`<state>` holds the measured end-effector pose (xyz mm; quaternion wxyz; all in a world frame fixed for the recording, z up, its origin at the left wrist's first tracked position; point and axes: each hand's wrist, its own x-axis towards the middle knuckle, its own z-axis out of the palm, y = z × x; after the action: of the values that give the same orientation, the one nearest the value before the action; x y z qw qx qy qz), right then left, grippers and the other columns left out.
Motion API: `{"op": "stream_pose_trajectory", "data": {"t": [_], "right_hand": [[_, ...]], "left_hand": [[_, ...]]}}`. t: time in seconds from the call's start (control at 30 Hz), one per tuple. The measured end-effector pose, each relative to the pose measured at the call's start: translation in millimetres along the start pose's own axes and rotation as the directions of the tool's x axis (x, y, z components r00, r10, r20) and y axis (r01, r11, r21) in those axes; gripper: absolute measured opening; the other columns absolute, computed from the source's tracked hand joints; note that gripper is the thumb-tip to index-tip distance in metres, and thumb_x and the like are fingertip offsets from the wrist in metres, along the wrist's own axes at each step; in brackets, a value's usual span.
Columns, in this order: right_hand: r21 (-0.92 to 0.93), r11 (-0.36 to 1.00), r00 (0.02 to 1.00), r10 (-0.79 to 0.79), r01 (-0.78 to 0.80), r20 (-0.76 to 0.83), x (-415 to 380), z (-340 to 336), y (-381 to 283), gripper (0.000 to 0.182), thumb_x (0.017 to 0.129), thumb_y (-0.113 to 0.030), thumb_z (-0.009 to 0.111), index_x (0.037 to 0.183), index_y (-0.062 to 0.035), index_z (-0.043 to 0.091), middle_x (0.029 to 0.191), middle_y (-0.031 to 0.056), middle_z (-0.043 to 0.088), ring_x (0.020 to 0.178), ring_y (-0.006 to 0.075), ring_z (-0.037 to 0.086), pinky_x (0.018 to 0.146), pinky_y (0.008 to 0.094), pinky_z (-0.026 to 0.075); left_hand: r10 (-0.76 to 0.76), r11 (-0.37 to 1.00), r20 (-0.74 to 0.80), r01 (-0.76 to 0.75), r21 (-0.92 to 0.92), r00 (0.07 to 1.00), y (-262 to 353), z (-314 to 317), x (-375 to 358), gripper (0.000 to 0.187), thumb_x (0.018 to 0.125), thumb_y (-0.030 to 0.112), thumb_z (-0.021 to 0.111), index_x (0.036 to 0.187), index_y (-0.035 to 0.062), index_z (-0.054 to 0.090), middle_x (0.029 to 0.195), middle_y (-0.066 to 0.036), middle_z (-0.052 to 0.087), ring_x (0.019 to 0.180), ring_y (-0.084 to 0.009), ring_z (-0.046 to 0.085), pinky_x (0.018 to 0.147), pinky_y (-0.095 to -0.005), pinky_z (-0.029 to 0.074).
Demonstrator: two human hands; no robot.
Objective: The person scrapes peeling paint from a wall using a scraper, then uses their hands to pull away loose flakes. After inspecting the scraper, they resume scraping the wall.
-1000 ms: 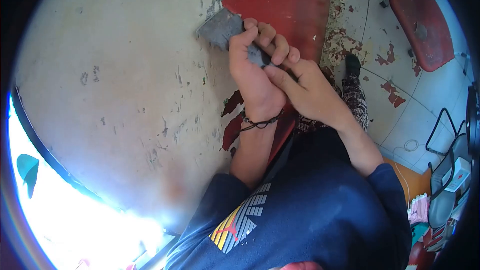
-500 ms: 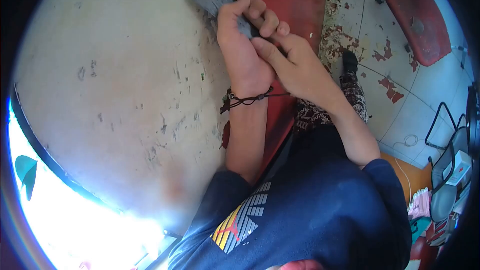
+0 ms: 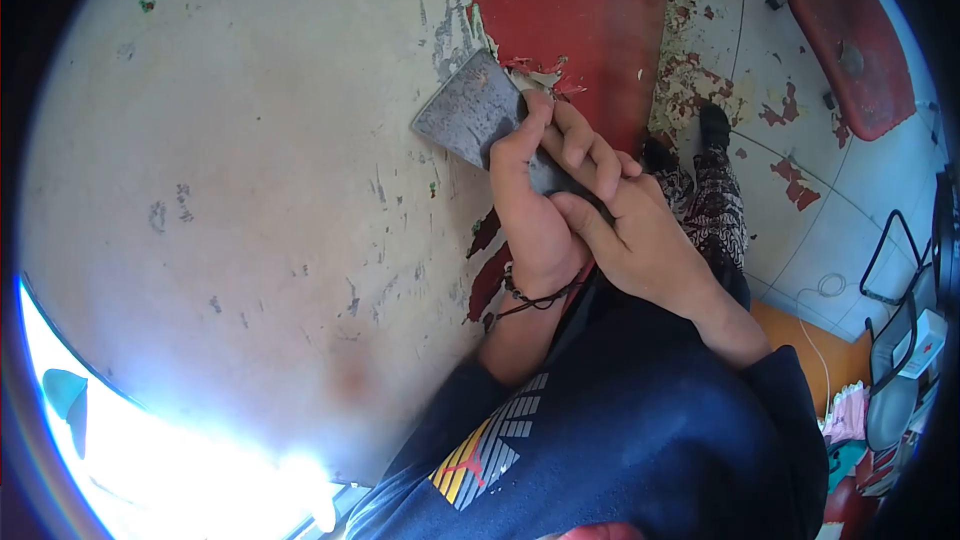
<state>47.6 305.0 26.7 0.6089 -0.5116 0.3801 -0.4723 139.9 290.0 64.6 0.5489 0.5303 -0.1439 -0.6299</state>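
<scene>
A wide scraper (image 3: 468, 112) with a grey, stained metal blade lies slanted over the pale surface (image 3: 290, 140), its edge facing up and left. My left hand (image 3: 535, 215), with a dark cord bracelet at the wrist, is closed around the lower blade and handle area. My right hand (image 3: 650, 240) grips the handle end, which the fingers mostly hide. Beside the blade, a red coating (image 3: 590, 30) ends in a torn, ragged edge with a curled flake at its rim. Smaller red patches (image 3: 490, 285) remain near my left wrist.
Red and pale flakes (image 3: 695, 50) litter the tiled floor along the right edge. A red-seated stool (image 3: 850, 45) stands at upper right. A dark chair (image 3: 890, 370) with a white box on it is at lower right. Bright light comes in at lower left.
Both hands and the scraper have moved back toward my body and slightly right. The blade has come away from the ragged red edge at the top, which now shows more fully.
</scene>
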Motion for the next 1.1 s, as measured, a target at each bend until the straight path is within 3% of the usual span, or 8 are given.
{"op": "stream_pose_trajectory", "data": {"t": [0.13, 0.2, 0.27, 0.33, 0.4, 0.6, 0.63, 1.1], "right_hand": [[0.029, 0.969, 0.954, 0.234, -0.244, 0.186, 7, -11, 2, 0.027, 0.095, -0.020, 0.058, 0.110, 0.0014, 0.064, 0.072, 0.0237, 0.062, 0.066, 0.0399, 0.064, 0.058, 0.0410, 0.050], [-0.100, 0.912, 0.850, 0.407, -0.397, 0.335, 9, -23, -9, 0.037, 0.094, -0.016, 0.054, 0.128, -0.0010, 0.055, 0.106, 0.0241, 0.064, 0.098, 0.0418, 0.061, 0.083, 0.0421, 0.048], [0.014, 0.950, 0.913, 0.297, -0.313, 0.280, 2, -17, 3, 0.030, 0.094, -0.016, 0.055, 0.118, 0.0015, 0.060, 0.101, 0.0251, 0.063, 0.094, 0.0419, 0.061, 0.081, 0.0424, 0.047], [-0.004, 0.994, 0.983, 0.105, -0.106, 0.152, 8, -15, 6, 0.027, 0.093, -0.023, 0.061, 0.094, 0.0046, 0.064, 0.068, 0.0226, 0.060, 0.062, 0.0375, 0.063, 0.057, 0.0404, 0.048], [0.025, 0.968, 0.944, 0.239, -0.251, 0.230, 11, -22, 7, 0.029, 0.094, -0.024, 0.059, 0.097, 0.0036, 0.065, 0.070, 0.0228, 0.060, 0.063, 0.0381, 0.062, 0.058, 0.0407, 0.048], [-0.021, 0.999, 0.991, -0.042, 0.045, 0.127, 14, -18, 19, 0.030, 0.094, -0.027, 0.060, 0.095, 0.0028, 0.066, 0.070, 0.0234, 0.060, 0.061, 0.0363, 0.062, 0.056, 0.0407, 0.046], [0.048, 0.963, 0.929, 0.242, -0.265, 0.279, 26, -29, 8, 0.031, 0.094, -0.028, 0.058, 0.095, 0.0024, 0.066, 0.070, 0.0244, 0.060, 0.062, 0.0366, 0.062, 0.056, 0.0408, 0.046], [0.087, 0.957, 0.921, 0.237, -0.275, 0.309, 19, -28, 13, 0.030, 0.095, -0.027, 0.058, 0.092, 0.0022, 0.066, 0.078, 0.0254, 0.063, 0.077, 0.0425, 0.065, 0.068, 0.0450, 0.051]], "left_hand": [[0.019, 1.000, 0.012, -0.019, -0.012, 1.000, 5, 7, 12, 0.021, 0.091, 0.033, 0.045, 0.095, 0.0125, 0.044, 0.070, 0.001, 0.039, 0.055, -0.0157, 0.047, 0.067, -0.0402, 0.048], [0.020, 0.999, -0.084, -0.024, -0.041, 0.996, 3, 15, 8, 0.019, 0.090, 0.031, 0.046, 0.093, 0.0122, 0.045, 0.070, 0.001, 0.039, 0.053, -0.0155, 0.045, 0.064, -0.0385, 0.046], [0.026, 0.999, -0.098, -0.029, -0.027, 0.995, 0, 13, 7, 0.017, 0.090, 0.029, 0.048, 0.093, 0.0122, 0.046, 0.069, 0.001, 0.039, 0.052, -0.0154, 0.043, 0.063, -0.0376, 0.045], [0.036, 0.998, -0.094, -0.040, -0.042, 0.995, 0, 16, 11, 0.018, 0.091, 0.028, 0.049, 0.090, 0.0115, 0.043, 0.071, -0.001, 0.039, 0.053, -0.0160, 0.047, 0.063, -0.0385, 0.047], [0.054, 0.997, -0.114, -0.060, -0.047, 0.992, -1, 20, 14, 0.016, 0.091, 0.028, 0.049, 0.091, 0.0123, 0.043, 0.071, 0.000, 0.040, 0.052, -0.0160, 0.046, 0.061, -0.0386, 0.047], [0.056, 0.996, -0.051, -0.059, -0.060, 0.997, 0, 8, 16, 0.015, 0.089, 0.027, 0.050, 0.093, 0.0129, 0.044, 0.072, 0.000, 0.039, 0.054, -0.0151, 0.045, 0.063, -0.0382, 0.046], [0.081, 0.990, -0.070, -0.089, -0.108, 0.994, 1, 17, 28, 0.016, 0.089, 0.028, 0.050, 0.091, 0.0129, 0.044, 0.071, 0.000, 0.039, 0.053, -0.0151, 0.044, 0.063, -0.0388, 0.045], [0.114, 0.993, -0.067, -0.113, 0.013, 0.991, 0, 21, 25, 0.014, 0.087, 0.025, 0.047, 0.091, 0.0131, 0.041, 0.071, 0.000, 0.037, 0.054, -0.0156, 0.044, 0.063, -0.0393, 0.045]]}}
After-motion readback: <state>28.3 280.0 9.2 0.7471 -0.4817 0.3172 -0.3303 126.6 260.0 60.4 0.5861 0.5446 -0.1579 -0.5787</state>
